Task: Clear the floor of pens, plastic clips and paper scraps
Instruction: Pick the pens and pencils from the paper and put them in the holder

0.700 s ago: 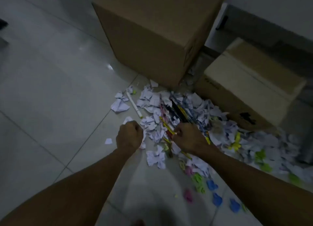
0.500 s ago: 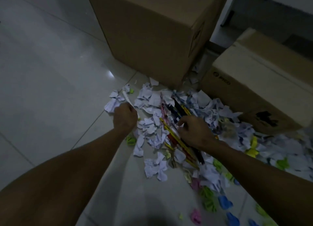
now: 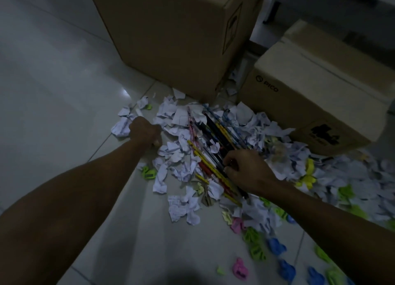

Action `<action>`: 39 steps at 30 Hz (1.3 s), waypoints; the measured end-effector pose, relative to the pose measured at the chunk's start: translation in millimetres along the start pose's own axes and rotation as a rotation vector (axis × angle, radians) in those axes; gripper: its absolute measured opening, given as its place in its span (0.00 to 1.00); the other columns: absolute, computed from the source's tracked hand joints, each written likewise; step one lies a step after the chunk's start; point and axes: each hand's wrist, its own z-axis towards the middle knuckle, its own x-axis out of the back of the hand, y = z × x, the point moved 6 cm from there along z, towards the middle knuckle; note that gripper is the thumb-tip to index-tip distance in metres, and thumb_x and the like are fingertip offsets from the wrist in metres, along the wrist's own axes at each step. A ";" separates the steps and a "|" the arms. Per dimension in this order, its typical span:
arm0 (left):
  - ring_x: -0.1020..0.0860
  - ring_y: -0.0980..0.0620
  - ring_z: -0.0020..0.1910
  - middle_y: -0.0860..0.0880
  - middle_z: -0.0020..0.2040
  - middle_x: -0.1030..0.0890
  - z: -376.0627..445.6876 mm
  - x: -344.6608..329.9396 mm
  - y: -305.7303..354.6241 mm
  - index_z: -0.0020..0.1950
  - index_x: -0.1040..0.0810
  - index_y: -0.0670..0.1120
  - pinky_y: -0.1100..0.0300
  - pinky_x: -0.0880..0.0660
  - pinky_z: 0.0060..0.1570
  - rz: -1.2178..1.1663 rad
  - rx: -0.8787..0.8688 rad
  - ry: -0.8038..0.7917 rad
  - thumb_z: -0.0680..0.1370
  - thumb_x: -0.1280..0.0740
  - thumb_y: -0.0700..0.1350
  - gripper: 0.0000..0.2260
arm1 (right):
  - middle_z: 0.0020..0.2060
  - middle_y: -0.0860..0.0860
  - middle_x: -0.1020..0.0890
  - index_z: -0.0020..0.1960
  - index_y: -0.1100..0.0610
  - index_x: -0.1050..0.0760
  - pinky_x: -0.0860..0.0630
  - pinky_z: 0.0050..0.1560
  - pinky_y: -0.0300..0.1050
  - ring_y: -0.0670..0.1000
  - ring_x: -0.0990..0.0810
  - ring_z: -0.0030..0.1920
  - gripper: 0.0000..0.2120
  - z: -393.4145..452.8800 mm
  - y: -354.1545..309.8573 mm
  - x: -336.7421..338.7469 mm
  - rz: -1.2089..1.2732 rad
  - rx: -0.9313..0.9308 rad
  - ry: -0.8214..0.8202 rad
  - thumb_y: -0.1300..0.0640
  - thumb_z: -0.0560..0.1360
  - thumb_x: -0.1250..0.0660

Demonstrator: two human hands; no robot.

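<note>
**Hands at the litter pile, dim light**

Right hand (image 3: 245, 169) is seen curled over a bundle of pens (image 3: 213, 148), fingers clamped on the shafts near their lower ends. Left hand (image 3: 145, 130) is clenched around a white pen (image 3: 139, 112), of which only the ends show.

Two cardboard boxes are counted: a tall box (image 3: 171, 38) and a low box (image 3: 310, 88) marked "pico". Roughly ten pens are fanned in the bundle: yellow, pink, red and black; an exact count cannot be made. Paper scraps (image 3: 183, 207), white and crumpled, are too many to count and are spread across the tiled floor (image 3: 53, 92) in front of both boxes. Plastic clips (image 3: 275, 246) in blue, green, pink and yellow are scattered near the right forearm, about a dozen visible.
</note>
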 end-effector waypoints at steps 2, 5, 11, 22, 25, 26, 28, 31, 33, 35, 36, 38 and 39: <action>0.21 0.37 0.55 0.34 0.54 0.20 -1.4 3.5 -0.8 0.56 0.24 0.31 0.50 0.23 0.48 -0.077 0.037 0.003 0.76 0.35 0.45 0.18 | 0.39 0.56 0.19 0.48 0.60 0.20 0.23 0.42 0.51 0.57 0.22 0.39 0.07 1.6 1.1 -3.6 -0.024 -0.003 -0.009 0.60 0.77 0.37; 0.25 0.38 0.61 0.35 0.61 0.23 -11.6 17.9 -8.6 0.63 0.27 0.33 0.50 0.26 0.58 -0.171 0.149 0.147 0.78 0.40 0.41 0.16 | 0.40 0.58 0.18 0.44 0.61 0.19 0.23 0.43 0.52 0.58 0.21 0.40 0.07 6.4 -5.4 -17.3 -0.028 0.012 -0.044 0.61 0.75 0.35; 0.21 0.35 0.52 0.36 0.57 0.22 -31.6 22.9 -30.5 0.67 0.29 0.42 0.45 0.22 0.50 -0.338 0.143 0.037 0.74 0.41 0.45 0.21 | 0.30 0.62 0.24 0.32 0.64 0.27 0.31 0.31 0.52 0.61 0.27 0.30 0.11 17.8 -20.9 -60.2 -0.121 0.010 -0.128 0.62 0.72 0.36; 0.34 0.47 0.25 0.43 0.31 0.34 -87.5 8.1 -23.1 0.42 0.33 0.39 0.64 0.36 0.20 -0.456 0.154 -0.326 0.78 0.36 0.39 0.08 | 0.30 0.52 0.38 0.32 0.53 0.44 0.39 0.30 0.43 0.52 0.37 0.28 0.20 21.5 -27.3 -61.3 -0.307 -0.124 -0.141 0.61 0.76 0.36; 0.33 0.47 0.24 0.42 0.31 0.32 -94.1 2.7 -15.4 0.38 0.32 0.39 0.64 0.36 0.22 -0.474 0.157 -0.348 0.79 0.36 0.40 0.11 | 0.34 0.52 0.34 0.35 0.55 0.40 0.33 0.37 0.47 0.58 0.26 0.37 0.15 16.3 -26.5 -59.4 -0.319 -0.097 -0.148 0.60 0.75 0.35; 0.32 0.47 0.24 0.42 0.30 0.32 -96.6 1.0 -11.8 0.36 0.32 0.40 0.62 0.37 0.23 -0.469 0.156 -0.354 0.79 0.37 0.41 0.12 | 0.37 0.53 0.32 0.39 0.56 0.36 0.33 0.39 0.48 0.60 0.23 0.43 0.11 13.2 -27.2 -59.6 -0.335 -0.091 -0.155 0.60 0.76 0.36; 0.33 0.48 0.24 0.43 0.29 0.32 -102.1 -1.6 -3.7 0.34 0.32 0.41 0.62 0.38 0.25 -0.450 0.143 -0.349 0.79 0.37 0.42 0.14 | 0.44 0.56 0.27 0.48 0.57 0.32 0.33 0.43 0.50 0.61 0.23 0.48 0.04 6.6 -29.5 -60.5 -0.380 -0.075 -0.175 0.61 0.76 0.36; 0.34 0.48 0.24 0.44 0.28 0.32 -111.2 -6.5 4.6 0.33 0.32 0.42 0.63 0.38 0.24 -0.441 0.116 -0.353 0.79 0.37 0.43 0.15 | 0.41 0.56 0.26 0.45 0.57 0.33 0.30 0.47 0.53 0.60 0.22 0.47 0.07 4.0 -30.4 -60.9 -0.416 -0.087 -0.155 0.63 0.76 0.35; 0.34 0.48 0.25 0.44 0.29 0.32 -116.6 -8.7 8.2 0.34 0.32 0.42 0.63 0.38 0.22 -0.453 0.098 -0.363 0.79 0.37 0.43 0.15 | 0.34 0.53 0.31 0.38 0.56 0.35 0.28 0.44 0.52 0.57 0.24 0.38 0.11 7.5 -27.5 -61.3 -0.374 -0.129 -0.125 0.63 0.75 0.35; 0.34 0.48 0.25 0.44 0.29 0.32 -118.5 -7.0 10.0 0.35 0.30 0.41 0.63 0.37 0.21 -0.459 0.097 -0.362 0.80 0.37 0.42 0.14 | 0.31 0.54 0.30 0.32 0.56 0.34 0.28 0.37 0.48 0.54 0.27 0.31 0.14 13.4 -24.2 -58.9 -0.233 -0.192 -0.079 0.61 0.71 0.31; 0.33 0.48 0.25 0.44 0.29 0.31 -118.3 -5.5 9.7 0.36 0.29 0.40 0.63 0.36 0.22 -0.458 0.106 -0.355 0.79 0.37 0.42 0.13 | 0.31 0.55 0.29 0.31 0.57 0.32 0.27 0.35 0.46 0.54 0.27 0.31 0.13 16.4 -23.4 -54.8 -0.150 -0.220 -0.052 0.60 0.69 0.29; 0.32 0.47 0.24 0.43 0.30 0.31 -115.5 -4.3 7.9 0.38 0.27 0.39 0.62 0.36 0.23 -0.458 0.127 -0.338 0.78 0.37 0.41 0.11 | 0.31 0.56 0.29 0.35 0.59 0.27 0.26 0.34 0.47 0.55 0.27 0.31 0.10 22.3 -21.1 -42.9 -0.016 -0.261 -0.007 0.56 0.66 0.27; 0.33 0.48 0.23 0.43 0.29 0.32 -114.4 -4.9 6.4 0.38 0.27 0.39 0.62 0.37 0.24 -0.456 0.138 -0.333 0.78 0.38 0.40 0.10 | 0.30 0.56 0.30 0.36 0.60 0.26 0.27 0.33 0.46 0.55 0.28 0.31 0.12 24.9 -19.1 -35.2 0.037 -0.274 0.017 0.55 0.66 0.26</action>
